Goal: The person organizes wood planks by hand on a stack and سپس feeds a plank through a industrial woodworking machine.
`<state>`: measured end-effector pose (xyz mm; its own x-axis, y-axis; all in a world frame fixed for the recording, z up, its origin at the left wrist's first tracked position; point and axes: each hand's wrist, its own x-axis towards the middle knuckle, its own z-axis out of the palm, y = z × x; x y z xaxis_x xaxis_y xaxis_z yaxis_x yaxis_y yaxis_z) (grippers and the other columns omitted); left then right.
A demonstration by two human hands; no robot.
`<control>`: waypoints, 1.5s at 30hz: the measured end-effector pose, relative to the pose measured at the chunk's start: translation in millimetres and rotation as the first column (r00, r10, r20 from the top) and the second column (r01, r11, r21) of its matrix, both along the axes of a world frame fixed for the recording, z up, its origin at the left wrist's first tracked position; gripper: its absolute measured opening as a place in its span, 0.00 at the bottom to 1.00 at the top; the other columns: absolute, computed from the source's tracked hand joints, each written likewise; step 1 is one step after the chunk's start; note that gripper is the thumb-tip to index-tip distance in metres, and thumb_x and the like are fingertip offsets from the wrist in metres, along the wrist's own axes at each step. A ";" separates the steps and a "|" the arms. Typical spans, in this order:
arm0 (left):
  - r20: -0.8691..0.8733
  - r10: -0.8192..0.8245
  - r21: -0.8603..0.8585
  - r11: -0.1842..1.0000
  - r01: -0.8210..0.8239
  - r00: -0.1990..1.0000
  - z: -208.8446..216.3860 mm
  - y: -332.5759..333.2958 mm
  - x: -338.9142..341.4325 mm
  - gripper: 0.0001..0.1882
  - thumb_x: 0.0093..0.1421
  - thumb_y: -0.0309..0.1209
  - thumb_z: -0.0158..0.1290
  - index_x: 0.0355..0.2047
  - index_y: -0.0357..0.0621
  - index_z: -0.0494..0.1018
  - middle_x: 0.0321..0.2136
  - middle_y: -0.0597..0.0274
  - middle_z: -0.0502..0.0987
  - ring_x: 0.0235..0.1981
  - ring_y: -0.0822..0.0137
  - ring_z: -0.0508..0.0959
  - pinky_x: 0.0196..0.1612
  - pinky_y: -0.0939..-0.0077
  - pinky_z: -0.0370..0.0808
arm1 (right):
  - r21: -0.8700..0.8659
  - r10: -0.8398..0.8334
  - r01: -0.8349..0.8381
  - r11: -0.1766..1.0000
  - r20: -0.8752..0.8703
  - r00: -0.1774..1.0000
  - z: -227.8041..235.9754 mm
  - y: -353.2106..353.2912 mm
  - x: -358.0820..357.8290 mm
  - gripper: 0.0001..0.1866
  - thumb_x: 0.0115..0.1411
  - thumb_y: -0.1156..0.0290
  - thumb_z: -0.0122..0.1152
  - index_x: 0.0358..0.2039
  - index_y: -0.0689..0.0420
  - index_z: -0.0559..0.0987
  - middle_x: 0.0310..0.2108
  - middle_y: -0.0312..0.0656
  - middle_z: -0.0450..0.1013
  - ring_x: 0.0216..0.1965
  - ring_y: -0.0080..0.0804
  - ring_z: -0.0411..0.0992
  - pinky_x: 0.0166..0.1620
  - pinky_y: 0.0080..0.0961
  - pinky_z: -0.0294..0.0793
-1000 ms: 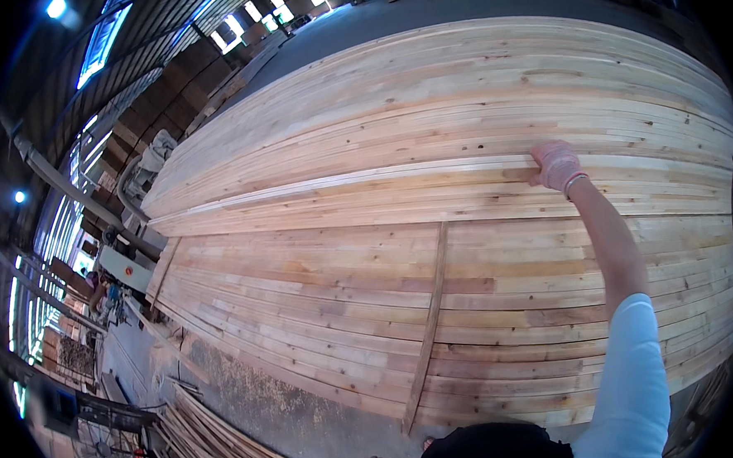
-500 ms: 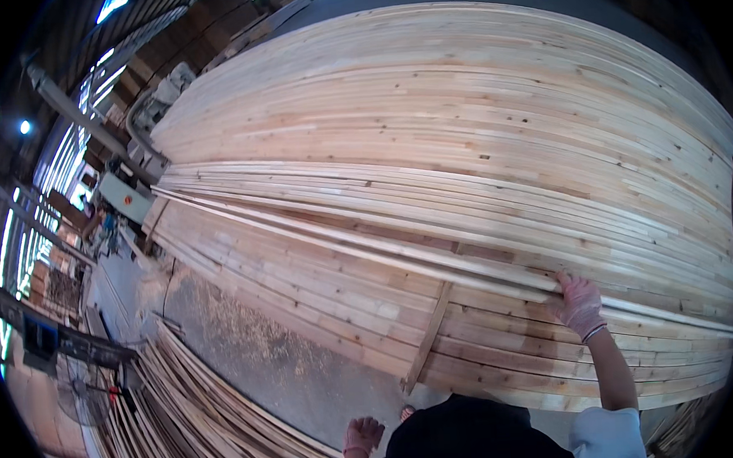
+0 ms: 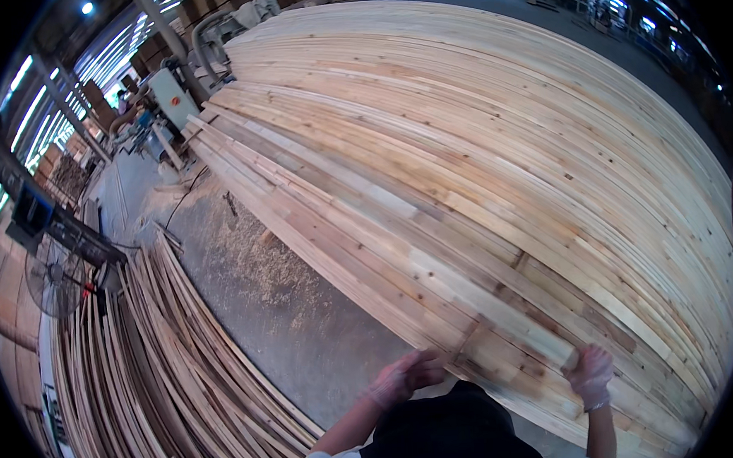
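Gloved, my right hand is closed at the near end of a long pale wooden board, which slants away to the far left over other boards. My left hand, gloved too, hovers by the front edge of the lower board layer. Its fingers are stretched to the right and look empty, though motion smears them a little. Beneath the held board, a short crosspiece lies across the layer. Behind it rises a wide stack of long jointed boards.
Many thin wooden strips lie in a heap at the left. Sawdust covers part of the grey floor between heap and stack. Farther off stand a grey control box, a fan and a post.
The view has turned. My right hand, earlier on narrow strips, now grips the end of a wider board turned broad side up. My left hand has come up toward the stack's front edge.
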<state>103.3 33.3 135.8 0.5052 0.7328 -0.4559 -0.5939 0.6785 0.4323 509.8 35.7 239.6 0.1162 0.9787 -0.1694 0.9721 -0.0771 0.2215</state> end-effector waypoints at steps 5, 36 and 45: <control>0.352 0.202 -0.100 0.979 -0.178 0.914 -20.7 37.0 46.7 0.30 0.61 0.52 0.48 0.54 0.42 0.66 0.48 0.53 0.71 0.53 0.53 0.68 0.60 0.56 0.64 | 0.084 0.138 -0.120 0.989 -0.257 0.956 13.0 -59.9 -110.2 0.30 0.34 0.49 0.72 0.37 0.51 0.77 0.35 0.43 0.74 0.41 0.43 0.72 0.44 0.39 0.68; 0.169 0.556 -0.267 0.821 -0.505 0.814 -27.9 -72.4 -47.4 0.17 0.59 0.45 0.55 0.34 0.44 0.71 0.28 0.58 0.72 0.36 0.52 0.73 0.49 0.47 0.71 | -0.279 -0.144 0.095 0.956 -0.162 0.976 -89.0 -337.8 91.7 0.23 0.48 0.47 0.66 0.41 0.44 0.78 0.34 0.44 0.78 0.40 0.47 0.75 0.44 0.44 0.73; 0.021 0.427 -0.455 0.809 -0.372 0.904 -65.7 -132.8 34.6 0.20 0.62 0.39 0.54 0.50 0.42 0.68 0.47 0.55 0.74 0.48 0.54 0.75 0.54 0.52 0.71 | -0.539 -0.249 0.022 0.842 -0.352 0.902 -111.7 -243.9 -8.2 0.24 0.41 0.51 0.69 0.38 0.48 0.80 0.34 0.42 0.79 0.41 0.43 0.77 0.46 0.38 0.75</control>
<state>137.9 -99.4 70.1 0.2808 0.6247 -0.7286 -0.8806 0.4696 0.0633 501.5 -208.2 127.8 0.0537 0.7142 -0.6979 0.9708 -0.2011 -0.1311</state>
